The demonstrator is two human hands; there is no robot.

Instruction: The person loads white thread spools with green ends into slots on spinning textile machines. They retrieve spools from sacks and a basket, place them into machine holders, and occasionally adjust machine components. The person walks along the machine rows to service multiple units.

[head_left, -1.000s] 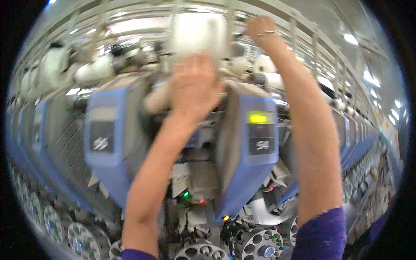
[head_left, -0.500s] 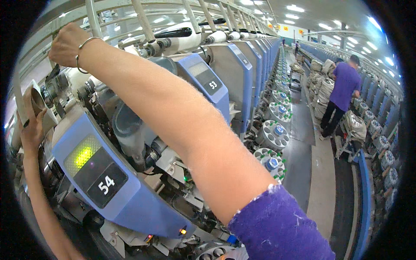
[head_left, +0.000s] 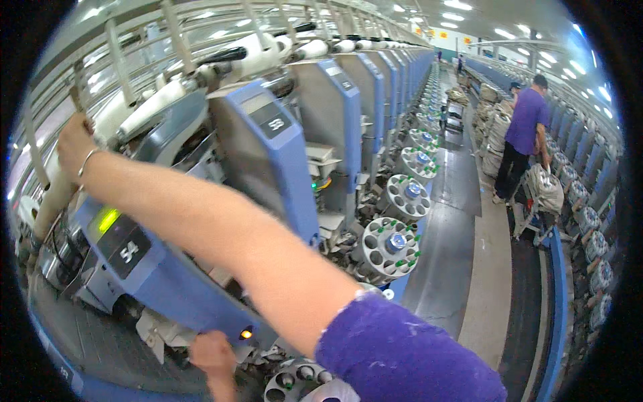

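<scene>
Right hand (head_left: 75, 144) is raised across the view to the overhead rail (head_left: 120, 57), fingers closed around a thin upright rod (head_left: 77, 100) there; a bangle sits on that wrist. Left hand (head_left: 213, 354) is low at the bottom edge, just beneath the blue winding unit (head_left: 161, 268), close to a small orange lamp (head_left: 246, 333) (whether its fingers are open or gripping anything cannot be told). That unit's dark panel shows a lit green indicator (head_left: 107, 218). White yarn packages (head_left: 151, 107) lie along the top of the machine row, which runs away to the right. Round bobbin magazines (head_left: 390, 244) with green-tipped pegs stand along the front. Across the aisle, another person in a purple shirt (head_left: 526, 130) bends over a cart.
</scene>
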